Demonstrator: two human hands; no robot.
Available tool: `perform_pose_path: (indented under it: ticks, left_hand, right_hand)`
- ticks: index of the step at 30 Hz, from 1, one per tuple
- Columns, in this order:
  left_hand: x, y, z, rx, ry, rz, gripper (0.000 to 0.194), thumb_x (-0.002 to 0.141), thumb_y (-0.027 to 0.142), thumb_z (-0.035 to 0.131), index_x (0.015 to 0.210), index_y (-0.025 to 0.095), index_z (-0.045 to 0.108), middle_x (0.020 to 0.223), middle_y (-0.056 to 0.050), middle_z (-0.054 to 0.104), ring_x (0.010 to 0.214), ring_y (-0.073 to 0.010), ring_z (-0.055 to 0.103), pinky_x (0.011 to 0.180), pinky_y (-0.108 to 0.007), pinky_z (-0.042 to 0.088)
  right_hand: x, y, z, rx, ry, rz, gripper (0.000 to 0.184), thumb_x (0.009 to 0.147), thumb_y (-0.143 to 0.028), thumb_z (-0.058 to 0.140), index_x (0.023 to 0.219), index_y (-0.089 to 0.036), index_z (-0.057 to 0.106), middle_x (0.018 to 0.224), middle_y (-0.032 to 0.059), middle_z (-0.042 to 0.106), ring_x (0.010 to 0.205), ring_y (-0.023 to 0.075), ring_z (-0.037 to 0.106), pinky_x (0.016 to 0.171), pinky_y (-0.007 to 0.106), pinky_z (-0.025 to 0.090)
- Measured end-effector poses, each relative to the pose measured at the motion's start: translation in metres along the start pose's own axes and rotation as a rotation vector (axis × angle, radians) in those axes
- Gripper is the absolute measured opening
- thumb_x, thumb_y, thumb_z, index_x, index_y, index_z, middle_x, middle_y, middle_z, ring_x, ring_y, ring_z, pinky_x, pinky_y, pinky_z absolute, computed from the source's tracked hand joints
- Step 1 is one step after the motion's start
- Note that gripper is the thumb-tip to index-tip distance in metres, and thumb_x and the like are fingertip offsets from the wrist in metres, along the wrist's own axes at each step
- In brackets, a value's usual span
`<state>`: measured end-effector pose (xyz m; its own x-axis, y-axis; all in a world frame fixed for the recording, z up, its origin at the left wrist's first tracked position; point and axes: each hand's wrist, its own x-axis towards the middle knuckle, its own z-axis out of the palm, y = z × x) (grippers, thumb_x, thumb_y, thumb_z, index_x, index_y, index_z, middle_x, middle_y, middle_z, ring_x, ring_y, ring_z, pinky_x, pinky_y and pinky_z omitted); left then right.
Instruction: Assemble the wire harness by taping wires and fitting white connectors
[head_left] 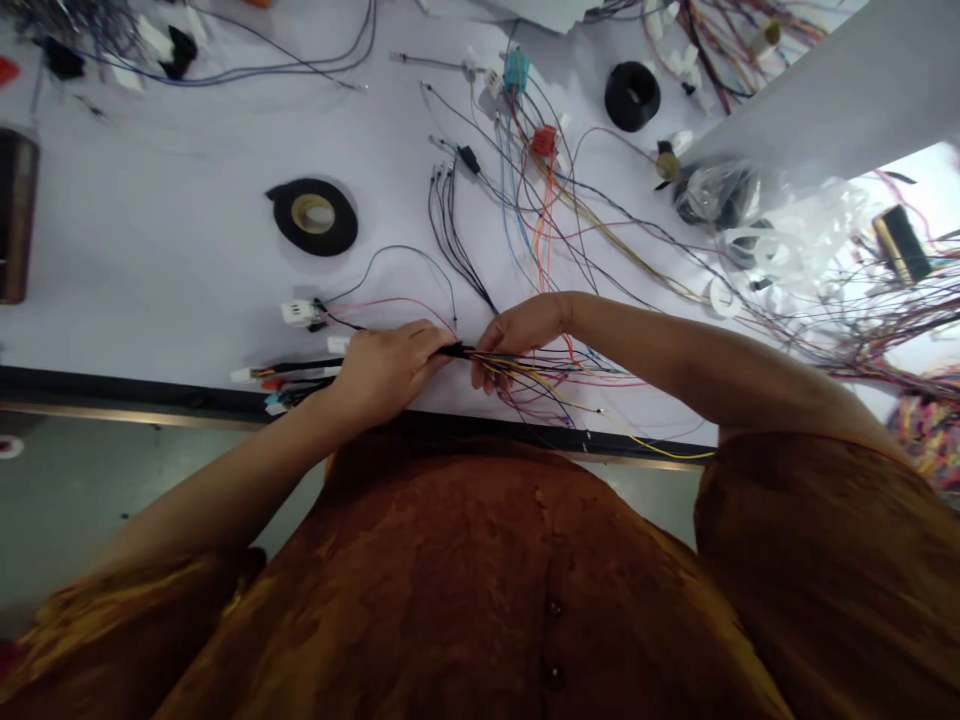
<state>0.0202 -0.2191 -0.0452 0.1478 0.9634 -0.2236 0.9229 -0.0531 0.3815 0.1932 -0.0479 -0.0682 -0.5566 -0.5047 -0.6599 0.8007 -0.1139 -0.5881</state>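
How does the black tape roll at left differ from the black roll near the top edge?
The tape roll shows a tan core; the upper roll shows none. The tape roll looks larger than the upper roll. The tape roll's loose end sticks out; the upper roll shows none. Both are black and ring-shaped.

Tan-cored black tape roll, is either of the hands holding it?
No, the tan-cored black tape roll lies on the white table, while the left hand and right hand are both on the wire bundle.
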Motion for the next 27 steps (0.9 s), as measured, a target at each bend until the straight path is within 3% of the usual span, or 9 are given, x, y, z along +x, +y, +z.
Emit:
perform_pose_path:
  ticks: [4,10,14,17,22,24,27]
  left_hand:
    - [0.003,0.000,-0.006,-0.057,0.033,0.025,0.032,0.099,0.034,0.046,0.123,0.025,0.065,0.113,-0.004,0.072,0.104,-0.0197,0.067,0.081,-0.028,0.048]
    - [0.006,0.002,-0.011,-0.090,0.033,0.007,0.030,0.096,0.033,0.049,0.117,0.024,0.069,0.111,-0.003,0.074,0.103,-0.0204,0.068,0.084,-0.030,0.049]
    - [0.008,0.005,-0.010,-0.111,0.050,-0.028,0.032,0.095,0.034,0.048,0.117,0.026,0.069,0.110,-0.003,0.074,0.102,-0.0205,0.069,0.083,-0.030,0.049]
    - [0.010,0.010,-0.015,-0.149,0.082,-0.030,0.030,0.095,0.033,0.048,0.115,0.024,0.069,0.107,-0.003,0.075,0.099,-0.0200,0.069,0.082,-0.030,0.049]
    - [0.004,0.017,-0.020,-0.180,0.130,0.006,0.028,0.096,0.032,0.050,0.115,0.025,0.069,0.108,-0.003,0.074,0.099,-0.0185,0.069,0.083,-0.029,0.049]
    - [-0.001,0.017,-0.017,-0.150,0.140,0.001,0.028,0.096,0.034,0.051,0.116,0.024,0.068,0.110,-0.004,0.073,0.100,-0.0197,0.068,0.082,-0.030,0.049]
    - [-0.007,0.018,-0.007,-0.064,0.093,-0.045,0.030,0.097,0.036,0.050,0.117,0.022,0.067,0.110,-0.006,0.072,0.098,-0.0220,0.068,0.077,-0.031,0.049]
  right_hand:
    - [0.005,-0.003,0.000,-0.063,0.036,-0.001,0.023,0.087,-0.029,0.065,0.103,-0.014,0.072,0.098,0.0056,0.074,0.089,0.0145,0.069,0.084,0.028,0.051]
    - [0.013,-0.001,-0.001,-0.094,0.051,-0.098,0.027,0.081,-0.032,0.072,0.101,-0.014,0.074,0.086,0.0022,0.073,0.072,0.0103,0.064,0.074,0.025,0.049]
    - [0.009,-0.001,0.001,-0.068,0.006,-0.095,0.032,0.084,-0.038,0.069,0.104,-0.014,0.072,0.089,0.0043,0.074,0.082,0.0139,0.068,0.078,0.027,0.050]
    - [0.010,-0.005,0.003,0.010,0.036,-0.181,0.026,0.085,-0.036,0.068,0.099,-0.013,0.067,0.095,0.0065,0.073,0.087,0.0156,0.068,0.081,0.028,0.051]
    - [0.028,-0.020,0.006,0.035,0.279,-0.373,0.004,0.090,-0.019,0.053,0.094,-0.018,0.054,0.085,0.0011,0.067,0.074,0.0115,0.062,0.071,0.023,0.051]
    - [0.037,-0.027,0.007,-0.081,0.419,-0.463,0.012,0.085,-0.012,0.055,0.093,-0.019,0.048,0.083,-0.0016,0.063,0.070,0.0095,0.058,0.066,0.021,0.050]
    - [0.041,-0.036,0.003,-0.344,0.666,-0.610,0.023,0.083,-0.007,0.054,0.101,-0.019,0.045,0.100,0.0010,0.062,0.075,0.0083,0.056,0.068,0.020,0.049]
